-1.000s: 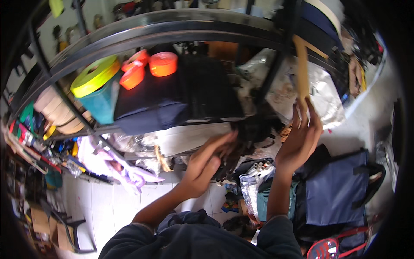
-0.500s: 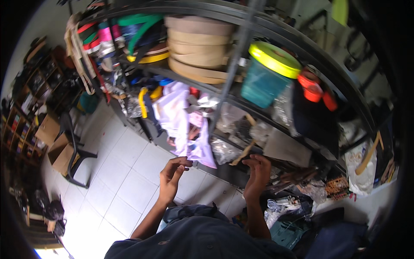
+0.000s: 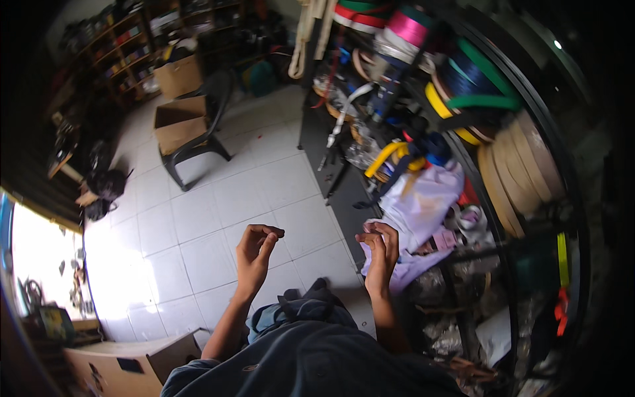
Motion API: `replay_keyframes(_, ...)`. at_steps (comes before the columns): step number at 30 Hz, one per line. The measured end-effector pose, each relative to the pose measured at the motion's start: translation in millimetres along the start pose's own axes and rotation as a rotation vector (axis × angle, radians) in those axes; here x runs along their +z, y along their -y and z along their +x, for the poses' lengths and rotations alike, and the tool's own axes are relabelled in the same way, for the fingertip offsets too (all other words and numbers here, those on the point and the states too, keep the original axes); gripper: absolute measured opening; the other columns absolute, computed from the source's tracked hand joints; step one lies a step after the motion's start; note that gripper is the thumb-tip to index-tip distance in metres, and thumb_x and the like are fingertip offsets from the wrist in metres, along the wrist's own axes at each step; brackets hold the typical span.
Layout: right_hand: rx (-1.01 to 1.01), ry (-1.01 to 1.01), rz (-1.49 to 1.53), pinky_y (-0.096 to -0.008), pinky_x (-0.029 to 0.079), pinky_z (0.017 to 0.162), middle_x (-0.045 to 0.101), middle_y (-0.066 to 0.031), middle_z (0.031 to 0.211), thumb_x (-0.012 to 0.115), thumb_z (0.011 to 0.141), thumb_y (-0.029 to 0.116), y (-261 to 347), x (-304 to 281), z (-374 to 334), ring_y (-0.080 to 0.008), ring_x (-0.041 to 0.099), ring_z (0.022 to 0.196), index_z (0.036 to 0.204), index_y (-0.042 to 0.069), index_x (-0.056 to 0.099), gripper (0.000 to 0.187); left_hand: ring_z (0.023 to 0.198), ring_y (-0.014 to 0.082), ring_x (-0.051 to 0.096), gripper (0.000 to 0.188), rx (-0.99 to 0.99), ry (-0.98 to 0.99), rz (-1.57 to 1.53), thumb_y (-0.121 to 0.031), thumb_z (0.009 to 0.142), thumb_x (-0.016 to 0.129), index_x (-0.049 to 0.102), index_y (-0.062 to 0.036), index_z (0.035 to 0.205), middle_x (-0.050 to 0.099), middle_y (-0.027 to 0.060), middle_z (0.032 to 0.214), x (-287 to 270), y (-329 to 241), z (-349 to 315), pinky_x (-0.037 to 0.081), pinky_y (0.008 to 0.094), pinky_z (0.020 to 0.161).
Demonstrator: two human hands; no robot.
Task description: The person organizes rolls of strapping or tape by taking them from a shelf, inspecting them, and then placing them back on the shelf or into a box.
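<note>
the fingers [image 3: 270, 233] of the left hand [image 3: 254, 255] are curled in, with thumb and forefinger pinched together; if something very thin is between them, i cannot tell. the fingers [image 3: 372, 238] of the right hand [image 3: 380, 255] are curled narrow in the same way, and what they hold is too small to see. both hands are raised over the white tiled floor [image 3: 218, 212], a little apart from each other. just beside the right hand hangs a pale lilac cloth [image 3: 423, 212] from the black shelf rack [image 3: 344, 192]. higher on the rack are spools of ribbon [image 3: 463, 86] (pink, green, yellow, blue) and a stack of tan round rolls [image 3: 522, 172]. far on the floor, an open brown cardboard box [image 3: 180, 122] sits on a dark chair [image 3: 198, 142], and another brown box [image 3: 126, 360] is near the lower left.
</note>
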State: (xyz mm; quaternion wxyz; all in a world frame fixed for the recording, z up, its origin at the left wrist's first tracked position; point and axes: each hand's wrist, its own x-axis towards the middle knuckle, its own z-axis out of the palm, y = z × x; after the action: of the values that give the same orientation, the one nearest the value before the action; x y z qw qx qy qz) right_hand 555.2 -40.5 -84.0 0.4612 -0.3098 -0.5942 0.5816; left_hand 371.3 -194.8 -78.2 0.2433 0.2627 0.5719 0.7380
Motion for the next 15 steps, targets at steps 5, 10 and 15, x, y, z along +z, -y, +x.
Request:
replay_keyframes(5,0.055,0.25,0.052,-0.037,0.046,0.085,0.053,-0.0172,0.11,0.045,0.094,0.02,-31.1,84.5,46.9,-0.0237,0.062,0.086,0.119,0.002,0.043,0.03,0.088,0.0181,0.062,0.012,-0.01,-0.273,-0.053,-0.01,0.096,0.051,0.052,0.002,0.096,0.065,0.0115,0.091,-62.8,5.2,19.5,0.048,0.0312,0.082)
replay_keyframes(10,0.093,0.459,0.055,-0.0349,0.047,0.084,0.054,-0.0171,0.11,0.041,0.094,0.015,-60.6,174.1,105.9,-0.022,0.062,0.085,0.119,0.0,0.043,0.029,0.084,0.021,0.064,0.023,0.025,-0.472,0.13,-0.018,0.099,0.045,0.052,0.0021,0.091,0.064,0.0149,0.088,-117.2,4.2,59.3,0.051,0.0341,0.08)
replay_keyframes(15,0.158,0.634,0.105,-0.0344,0.05,0.081,0.055,-0.0164,0.11,0.042,0.094,0.015,-84.1,282.9,159.4,-0.0216,0.063,0.082,0.115,-0.001,0.047,0.027,0.087,0.0193,0.063,0.021,0.049,-0.651,0.203,-0.016,0.098,0.046,0.054,0.0028,0.092,0.065,0.0128,0.091,-180.3,-3.0,107.5,0.049,0.0313,0.08)
